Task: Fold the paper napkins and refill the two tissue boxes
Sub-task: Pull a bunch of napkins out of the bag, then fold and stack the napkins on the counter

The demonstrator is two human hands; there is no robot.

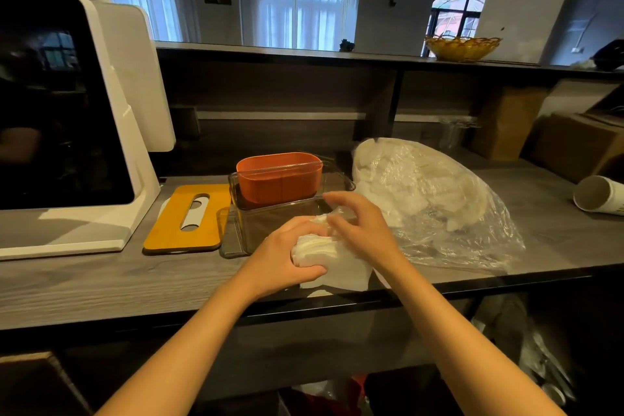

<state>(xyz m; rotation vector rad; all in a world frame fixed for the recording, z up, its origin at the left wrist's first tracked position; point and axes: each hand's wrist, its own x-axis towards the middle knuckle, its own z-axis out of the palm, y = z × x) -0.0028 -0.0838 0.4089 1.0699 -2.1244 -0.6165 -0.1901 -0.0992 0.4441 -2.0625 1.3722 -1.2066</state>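
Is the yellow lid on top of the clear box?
No, the yellow lid lies flat on the counter left of the clear box, which is open on top.

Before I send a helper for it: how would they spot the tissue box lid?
Start at the big white machine on the left of the counter. Flat on the counter beside its base lies the lid, left of the clear box. It alone is a yellow-orange board with a slot.

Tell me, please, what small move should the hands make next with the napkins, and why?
Probably lower the folded napkin stack into the clear box just behind it. The left hand grips the stack, the right hand touches its top, and the box appears open, its yellow lid lying beside it.
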